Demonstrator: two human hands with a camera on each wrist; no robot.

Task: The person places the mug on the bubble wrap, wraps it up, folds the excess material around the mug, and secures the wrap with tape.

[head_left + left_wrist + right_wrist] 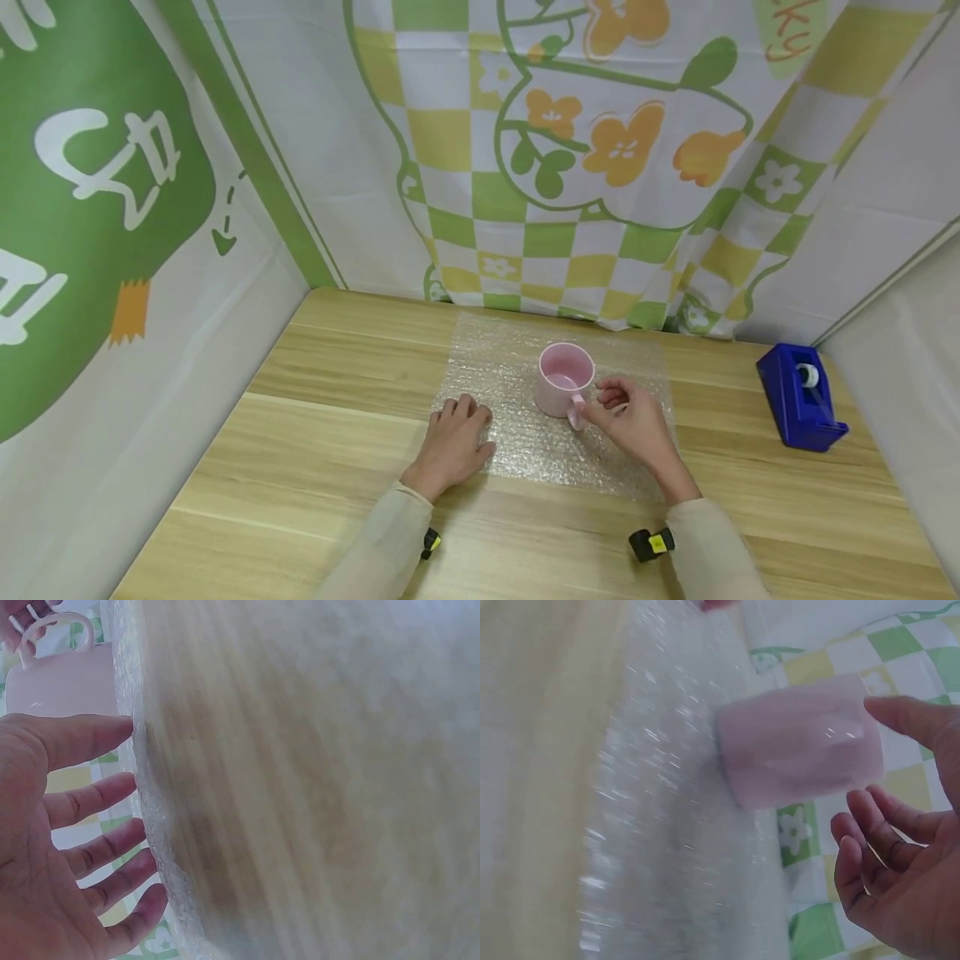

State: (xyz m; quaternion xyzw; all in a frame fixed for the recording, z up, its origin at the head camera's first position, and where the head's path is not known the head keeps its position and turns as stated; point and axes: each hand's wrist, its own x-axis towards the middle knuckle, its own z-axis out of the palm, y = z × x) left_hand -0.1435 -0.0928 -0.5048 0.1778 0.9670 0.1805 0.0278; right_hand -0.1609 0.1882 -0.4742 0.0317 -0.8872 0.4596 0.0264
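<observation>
A pink mug stands upright on a sheet of bubble wrap spread over the wooden table. Its handle points toward my right hand. That hand hovers right beside the mug, thumb near the handle and fingers loosely bent, with a gap to the mug's wall in the right wrist view. My left hand rests palm down at the left edge of the bubble wrap, fingers spread and fingertips on the sheet. It holds nothing.
A blue tape dispenser with a white roll stands at the table's right side. Behind the table hangs a patterned green and white curtain. Bare wooden tabletop extends left of the sheet.
</observation>
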